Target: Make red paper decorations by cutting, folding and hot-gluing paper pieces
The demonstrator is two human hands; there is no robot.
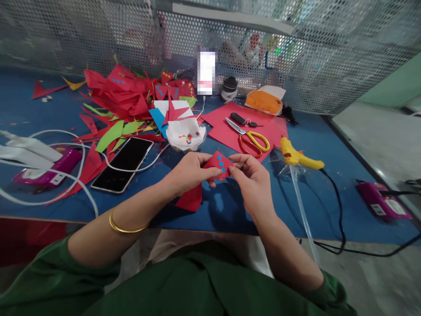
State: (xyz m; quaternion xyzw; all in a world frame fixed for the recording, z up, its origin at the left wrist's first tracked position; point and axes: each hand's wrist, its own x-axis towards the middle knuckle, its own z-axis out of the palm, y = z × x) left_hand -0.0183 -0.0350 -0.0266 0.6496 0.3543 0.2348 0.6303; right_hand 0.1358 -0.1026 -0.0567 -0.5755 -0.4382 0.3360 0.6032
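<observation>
A small red paper piece (215, 160) with blue diamond shapes on it is held between my two hands above the blue table. My left hand (192, 172) pinches its left side, thumb on top. At its right edge, my right hand (250, 181) grips it between thumb and fingers. Below my left hand lies another red paper piece (192, 198) near the table's front edge. A white bowl (177, 134) with small coloured bits stands just beyond my left hand. Scissors (251, 139) with red and yellow handles rest on red sheets (220, 125) beyond my right hand.
A heap of red and green scraps (123, 90) covers the back left. A dark phone (125, 164) and white cables lie at left. To the right are a yellow glue gun (299, 158) and a purple power strip (383, 202). A perforated metal panel (98, 35) runs behind.
</observation>
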